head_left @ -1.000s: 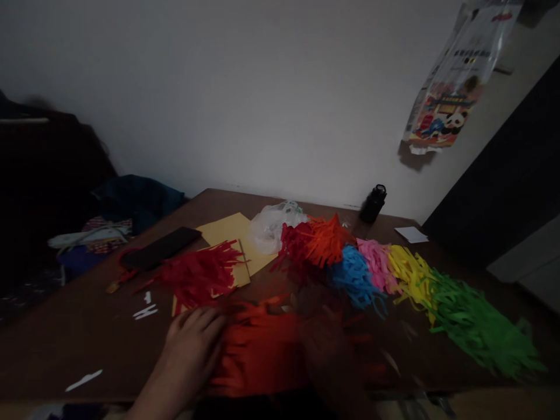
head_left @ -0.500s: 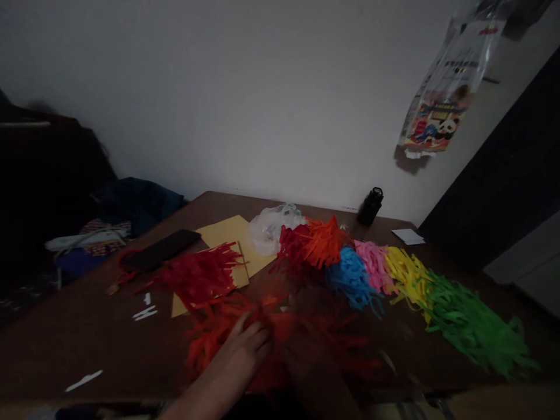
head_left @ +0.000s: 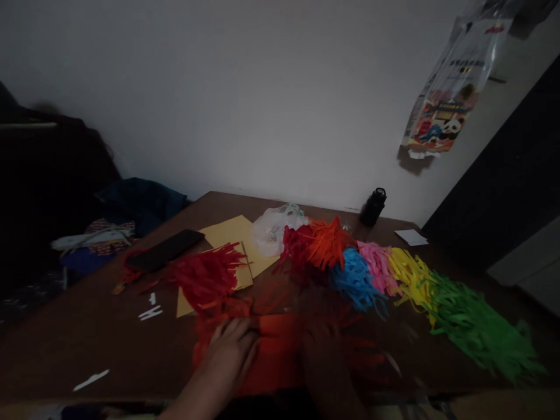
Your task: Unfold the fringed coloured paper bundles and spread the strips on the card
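Observation:
An orange-red fringed paper sheet [head_left: 280, 356] lies at the front of the brown table, its smooth middle showing between my hands and cut strips spreading to both sides. My left hand [head_left: 231, 350] rests palm down on its left part, with fingers stretched over the paper. Across from it, my right hand [head_left: 321, 353] lies on the right part, dim and in shadow, its fingers laid over the sheet. Just beyond the left hand is a red fringed paper bundle [head_left: 210, 274]. Behind the right hand sit a blue tassel [head_left: 356, 280] and an orange tassel [head_left: 328, 242].
Pink [head_left: 378, 265], yellow [head_left: 411, 274] and green fringed paper [head_left: 481, 326] run to the right. Farther back are a clear plastic bag [head_left: 273, 230], yellow card [head_left: 230, 230], black phone-like slab [head_left: 166, 251] and black bottle [head_left: 373, 207]. White paper scraps [head_left: 151, 313] lie left.
My hands have moved apart and flattened onto the orange-red sheet, so its smooth middle now shows between them. The view has shifted slightly.

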The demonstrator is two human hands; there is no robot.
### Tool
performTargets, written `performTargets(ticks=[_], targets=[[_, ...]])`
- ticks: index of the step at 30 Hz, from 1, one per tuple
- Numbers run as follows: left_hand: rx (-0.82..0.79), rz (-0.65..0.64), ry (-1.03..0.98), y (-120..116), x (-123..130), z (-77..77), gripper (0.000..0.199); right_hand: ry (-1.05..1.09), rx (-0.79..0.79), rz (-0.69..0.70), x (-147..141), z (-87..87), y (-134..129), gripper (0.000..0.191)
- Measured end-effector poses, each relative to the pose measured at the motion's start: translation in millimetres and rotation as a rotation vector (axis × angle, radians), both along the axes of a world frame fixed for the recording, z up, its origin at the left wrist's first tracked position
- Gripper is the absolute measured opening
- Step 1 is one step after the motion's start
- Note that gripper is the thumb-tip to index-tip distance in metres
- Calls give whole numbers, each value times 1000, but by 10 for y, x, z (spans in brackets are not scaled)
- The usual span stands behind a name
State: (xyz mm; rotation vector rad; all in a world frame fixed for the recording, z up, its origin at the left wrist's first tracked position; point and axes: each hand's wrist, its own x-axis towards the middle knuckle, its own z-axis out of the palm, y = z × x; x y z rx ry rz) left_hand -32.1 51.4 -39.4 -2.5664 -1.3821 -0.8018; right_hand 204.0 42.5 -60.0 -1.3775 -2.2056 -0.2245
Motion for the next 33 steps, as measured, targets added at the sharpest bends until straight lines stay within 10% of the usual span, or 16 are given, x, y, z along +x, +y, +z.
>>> performTargets(ticks=[9,16,25,33], targets=[[-184,208,134,75,159,76,23,-58,-37,-295,-73,292,86,12],[-194,221,134,97,163,64,21,-133,137,194,-251,317,56,20],[126,-171,-121,53,133,110,19,20,165,204,-264,371,35,20],[93,-196,-96,78,214,-67,35,-64,26,228,-245,279,6,16]])
